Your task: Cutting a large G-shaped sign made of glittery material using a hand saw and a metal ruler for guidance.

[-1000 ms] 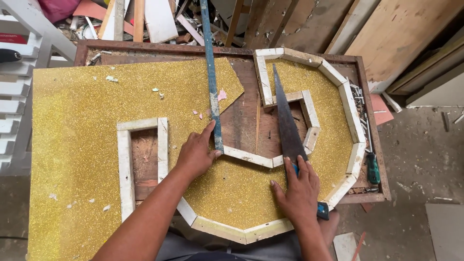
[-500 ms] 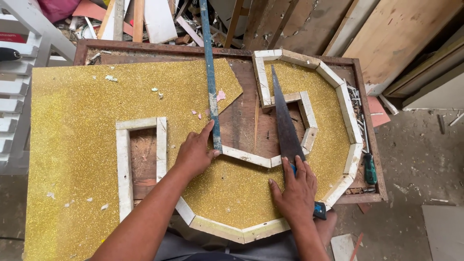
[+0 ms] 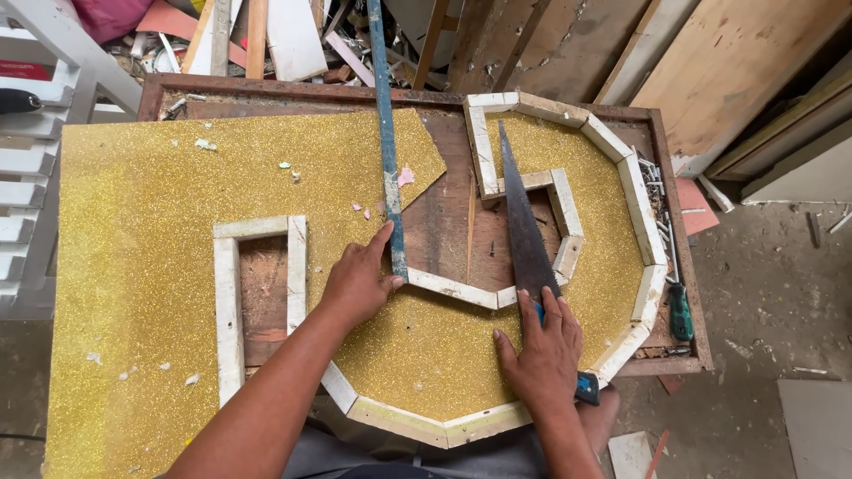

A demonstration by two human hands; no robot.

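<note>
A gold glitter sheet [image 3: 133,266] with white strip edging lies over a wooden table. My left hand [image 3: 359,284] presses flat on the sheet, its fingertips against the lower end of a long blue strip [image 3: 385,133] that runs away from me. My right hand [image 3: 541,350] grips the blue handle of a dark handsaw [image 3: 522,222]. The saw's blade lies across the white edging [image 3: 457,288] of the curved gold piece [image 3: 612,266] and points away from me.
The brown table rim [image 3: 683,231] shows at right, with a green-handled screwdriver [image 3: 679,310] and small nails on it. Scrap wood and boards are piled beyond the table's far edge [image 3: 293,35]. A white slatted frame [image 3: 27,160] stands at left. Concrete floor lies at right.
The saw has shifted slightly under my right hand, its blade lying a little further forward across the edging. My left hand keeps its place by the blue strip.
</note>
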